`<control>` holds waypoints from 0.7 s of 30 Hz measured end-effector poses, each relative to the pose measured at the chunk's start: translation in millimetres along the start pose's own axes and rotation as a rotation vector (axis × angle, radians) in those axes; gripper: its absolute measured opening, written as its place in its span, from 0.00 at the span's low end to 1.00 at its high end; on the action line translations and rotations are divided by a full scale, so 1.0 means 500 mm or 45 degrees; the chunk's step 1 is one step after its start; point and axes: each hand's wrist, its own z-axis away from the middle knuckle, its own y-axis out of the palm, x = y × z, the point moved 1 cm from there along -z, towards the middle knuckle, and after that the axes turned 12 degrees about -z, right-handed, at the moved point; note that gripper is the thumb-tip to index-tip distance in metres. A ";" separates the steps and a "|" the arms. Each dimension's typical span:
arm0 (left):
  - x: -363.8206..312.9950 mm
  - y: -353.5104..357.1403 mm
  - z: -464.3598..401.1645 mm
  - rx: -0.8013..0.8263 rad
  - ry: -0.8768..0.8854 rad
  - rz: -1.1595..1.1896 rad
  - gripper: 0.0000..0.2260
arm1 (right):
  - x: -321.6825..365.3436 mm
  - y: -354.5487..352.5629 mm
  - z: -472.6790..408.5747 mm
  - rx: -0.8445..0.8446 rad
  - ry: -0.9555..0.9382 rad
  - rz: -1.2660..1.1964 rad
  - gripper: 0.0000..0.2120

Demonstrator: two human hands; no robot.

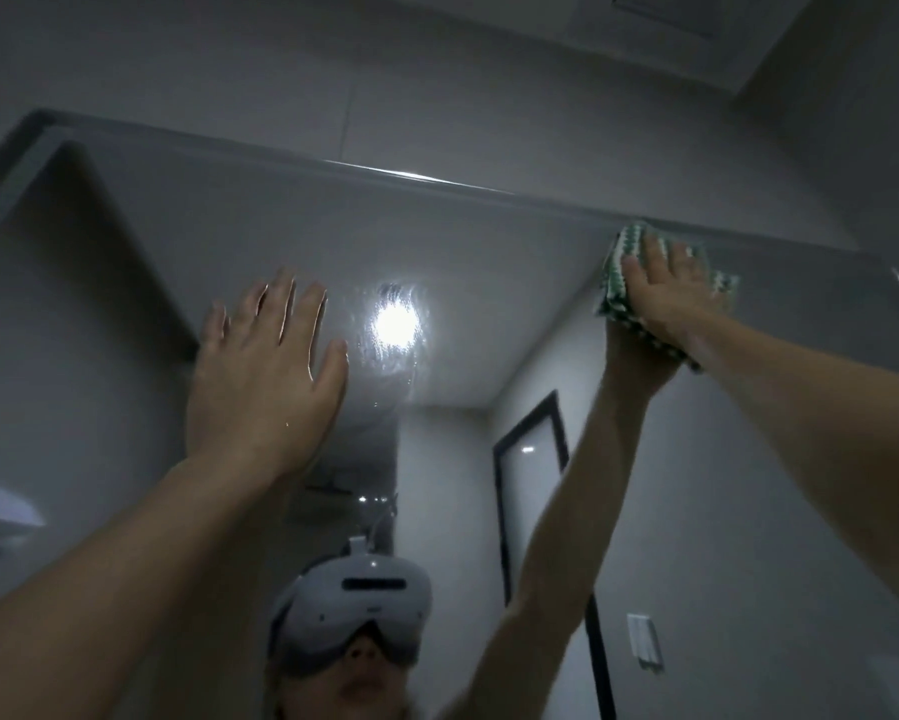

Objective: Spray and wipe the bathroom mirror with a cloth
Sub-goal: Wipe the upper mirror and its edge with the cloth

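You are in the wiping step. Your right hand [668, 288] presses a green-and-white cloth [613, 283] flat against the mirror [489, 252], fingers straight and spread over it, right up at the top edge near the right side of the glass. Your left hand [265, 376] is raised with fingers straight and slightly apart, holding nothing; whether the palm touches the glass or only hovers just before it, I cannot tell. The two hands are well apart.

Streaks and wet smears show around the reflected ceiling light [395, 324], between your hands, so that patch looks unwiped. No spray bottle is in view.

Likely next: draw the cloth leftward along the top edge toward the streaked patch, keeping even pressure with a flat palm, then work downward in overlapping passes.
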 end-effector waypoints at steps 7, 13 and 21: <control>-0.004 0.002 0.002 -0.002 -0.020 -0.005 0.29 | 0.134 0.058 0.080 -0.091 -0.087 -0.078 0.26; -0.001 0.002 0.004 -0.003 -0.015 0.001 0.30 | 0.306 0.147 0.193 0.011 -0.561 -0.090 0.25; 0.002 0.000 0.001 -0.028 0.024 -0.025 0.30 | 0.255 0.128 0.202 0.143 -0.907 -0.052 0.25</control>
